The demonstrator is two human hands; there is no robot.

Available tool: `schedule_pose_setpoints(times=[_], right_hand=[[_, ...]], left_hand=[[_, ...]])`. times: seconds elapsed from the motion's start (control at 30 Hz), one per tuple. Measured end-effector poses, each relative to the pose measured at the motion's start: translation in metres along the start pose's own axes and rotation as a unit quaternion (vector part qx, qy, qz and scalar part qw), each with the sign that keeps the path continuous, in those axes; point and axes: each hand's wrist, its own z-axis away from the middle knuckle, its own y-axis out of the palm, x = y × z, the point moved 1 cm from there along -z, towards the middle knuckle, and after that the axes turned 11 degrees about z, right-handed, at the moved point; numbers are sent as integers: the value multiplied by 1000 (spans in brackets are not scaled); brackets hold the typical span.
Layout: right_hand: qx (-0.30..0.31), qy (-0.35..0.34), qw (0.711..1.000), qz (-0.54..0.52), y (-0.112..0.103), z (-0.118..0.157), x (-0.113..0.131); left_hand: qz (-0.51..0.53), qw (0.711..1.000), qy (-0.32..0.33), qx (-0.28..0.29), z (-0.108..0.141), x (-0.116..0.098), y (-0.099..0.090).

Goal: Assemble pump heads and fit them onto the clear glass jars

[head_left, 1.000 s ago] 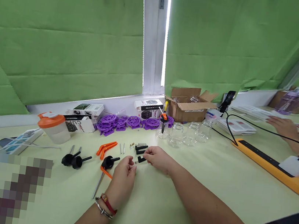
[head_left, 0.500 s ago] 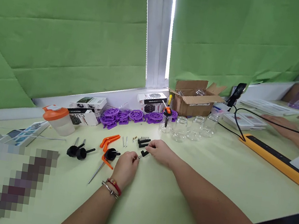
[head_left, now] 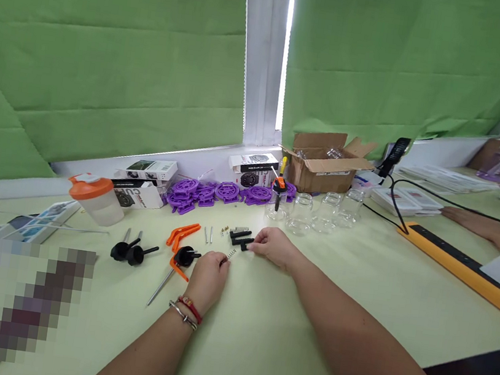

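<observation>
My left hand (head_left: 214,269) is closed, its fingertips pinching one end of a small metal spring (head_left: 232,254) just above the table. My right hand (head_left: 272,245) pinches a small black plastic part (head_left: 245,244) beside other black parts (head_left: 238,234), with more springs behind them. Small brass pieces (head_left: 224,230) and two metal pins (head_left: 208,234) lie to their left. Orange brackets (head_left: 182,235) and a black round part with a metal shaft (head_left: 185,256) rest left of my left hand.
Two more black parts (head_left: 133,253) and a shaker cup (head_left: 99,200) are on the left. Purple parts (head_left: 227,192), glass jars (head_left: 300,216) and a cardboard box (head_left: 330,171) stand behind. An orange power strip (head_left: 462,267) and another person's hands (head_left: 473,220) are at the right.
The black part in my right hand has moved back and left, up to the other black parts. The spring at my left fingertips is now apart from it.
</observation>
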Motion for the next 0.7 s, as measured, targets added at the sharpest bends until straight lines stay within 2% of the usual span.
schedule_pose_setpoints(times=[0.1, 0.23, 0.4, 0.57, 0.7], right_hand=[[21, -55, 997, 55, 3, 1, 1], [-23, -106, 982, 155, 8, 3, 9], [-51, -129, 962, 235, 8, 0, 12], [-75, -171, 962, 200, 6, 5, 17], [2, -256, 955, 148, 16, 17, 28]], left_hand=[[22, 1000, -8, -12, 0, 2, 0], [44, 999, -16, -15, 0, 3, -1], [40, 999, -20, -15, 0, 1, -2], [16, 1000, 1, -10, 0, 0, 0], [-21, 999, 32, 5, 1, -2, 0]])
